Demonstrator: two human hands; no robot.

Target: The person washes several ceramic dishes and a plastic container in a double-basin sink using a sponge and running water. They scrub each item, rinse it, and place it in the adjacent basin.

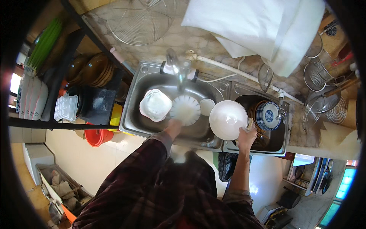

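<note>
My right hand grips the right rim of a large white bowl, held over the divider between two sink basins. A crumpled pale cloth or pad shows at the same hand. My left hand is blurred at the near edge of a white dish with a ridged rim in the left basin; its fingers are not clear, nor whether it grips the dish. Left of that dish is a squarish white bowl. A small white cup or bowl is on the other side.
Stacked blue-and-white dishes stand in the right basin. A blurred faucet reaches over the left basin. Brown bowls fill a black shelf at left. Wire strainers hang at right; a red bucket is on the floor.
</note>
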